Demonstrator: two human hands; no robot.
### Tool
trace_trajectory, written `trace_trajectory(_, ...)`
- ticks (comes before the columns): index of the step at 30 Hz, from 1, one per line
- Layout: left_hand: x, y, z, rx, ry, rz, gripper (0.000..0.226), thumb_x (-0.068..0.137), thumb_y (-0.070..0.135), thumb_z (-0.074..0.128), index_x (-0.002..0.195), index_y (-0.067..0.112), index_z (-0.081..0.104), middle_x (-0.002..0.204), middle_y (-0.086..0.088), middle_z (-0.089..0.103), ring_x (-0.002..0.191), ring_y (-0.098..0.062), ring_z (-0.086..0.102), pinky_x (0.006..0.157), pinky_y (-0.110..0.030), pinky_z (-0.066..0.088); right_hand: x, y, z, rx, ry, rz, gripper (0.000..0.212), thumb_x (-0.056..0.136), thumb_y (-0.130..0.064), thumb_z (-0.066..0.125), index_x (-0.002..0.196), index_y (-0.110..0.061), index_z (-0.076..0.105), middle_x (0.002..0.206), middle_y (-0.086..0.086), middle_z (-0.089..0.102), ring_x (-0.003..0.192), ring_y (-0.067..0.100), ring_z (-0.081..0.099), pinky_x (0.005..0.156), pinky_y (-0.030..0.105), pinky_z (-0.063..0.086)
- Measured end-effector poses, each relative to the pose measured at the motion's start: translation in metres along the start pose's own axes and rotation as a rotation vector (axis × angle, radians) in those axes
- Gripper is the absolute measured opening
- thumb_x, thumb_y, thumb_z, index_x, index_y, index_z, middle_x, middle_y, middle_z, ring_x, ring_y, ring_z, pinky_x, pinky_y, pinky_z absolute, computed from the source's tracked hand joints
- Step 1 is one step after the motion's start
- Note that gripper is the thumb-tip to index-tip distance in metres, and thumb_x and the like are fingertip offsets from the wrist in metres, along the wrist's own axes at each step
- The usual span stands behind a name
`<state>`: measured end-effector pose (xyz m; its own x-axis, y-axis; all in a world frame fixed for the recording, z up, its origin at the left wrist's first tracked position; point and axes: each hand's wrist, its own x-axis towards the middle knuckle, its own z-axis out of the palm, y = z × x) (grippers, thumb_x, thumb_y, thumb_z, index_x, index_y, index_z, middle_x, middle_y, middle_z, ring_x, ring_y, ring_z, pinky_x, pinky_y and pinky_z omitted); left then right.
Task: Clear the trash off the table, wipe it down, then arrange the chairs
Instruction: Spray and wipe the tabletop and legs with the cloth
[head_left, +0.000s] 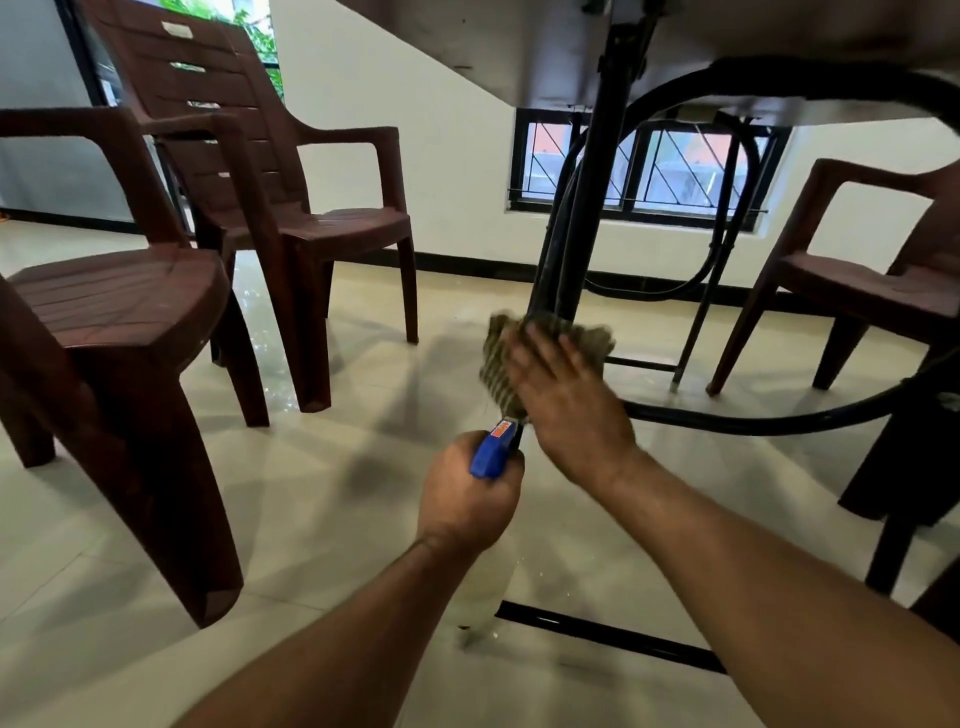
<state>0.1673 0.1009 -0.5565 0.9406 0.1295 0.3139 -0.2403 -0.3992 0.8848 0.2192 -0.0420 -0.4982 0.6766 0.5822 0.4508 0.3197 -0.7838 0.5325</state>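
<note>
I am low down, looking under the table (519, 47) at its black metal legs (576, 208). My left hand (467, 499) grips a spray bottle by its blue trigger head (491, 452). The bottle's clear body (483, 587) hangs below my fist. My right hand (566, 400) presses a striped brownish cloth (496, 364) against the lower part of the leg, fingers stretched over it. The cloth and the fingers are blurred by motion.
Two brown plastic armchairs stand on the left, one close (119, 312) and one behind it (270, 171). A third armchair (857, 270) is on the right. Curved black table braces (753, 421) and a floor bar (597, 629) cross the glossy tiled floor.
</note>
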Motion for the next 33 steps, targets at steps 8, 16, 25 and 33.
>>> trace_trajectory(8,0.003,0.003,-0.005,-0.056,0.012,0.007,0.026,0.079,0.048,0.060,0.073,0.023,0.062,0.061,0.003,0.063,0.054,-0.022,0.057,0.055,-0.047,0.055,0.001,0.008,-0.019,-0.010,-0.177,-0.238,0.062,0.101,-0.023,0.039,0.159,-0.019,0.017,0.167,0.001,0.007,0.154,0.020,-0.004,0.121,0.039,-0.011)
trace_trajectory(16,-0.010,-0.015,-0.008,-0.065,0.032,-0.022,0.023,0.081,0.038,0.061,0.067,0.021,0.055,0.054,0.004,0.051,0.049,-0.015,0.043,0.050,-0.043,0.046,-0.003,-0.031,-0.006,-0.009,-0.178,-0.061,0.064,0.095,-0.019,0.026,0.158,-0.012,0.020,0.168,0.007,0.008,0.154,0.028,-0.007,0.120,0.049,-0.011)
trace_trajectory(25,-0.022,-0.058,-0.017,0.010,0.030,-0.088,0.024,0.081,0.033,0.062,0.071,0.012,0.054,0.054,-0.001,0.047,0.052,-0.024,0.042,0.057,-0.055,0.051,-0.018,-0.050,0.031,0.180,0.014,0.213,0.074,0.086,-0.013,0.042,0.157,-0.018,0.024,0.168,0.004,-0.002,0.152,0.028,-0.015,0.123,0.053,0.001)
trace_trajectory(33,-0.036,-0.085,-0.026,0.059,-0.037,-0.158,0.027,0.079,0.048,0.065,0.073,0.022,0.059,0.058,0.003,0.055,0.053,-0.021,0.049,0.056,-0.046,0.055,-0.112,-0.158,0.095,0.220,-0.371,-0.151,0.073,0.090,-0.026,0.058,0.155,-0.010,0.029,0.165,0.012,0.018,0.154,0.033,0.001,0.123,0.054,-0.001)
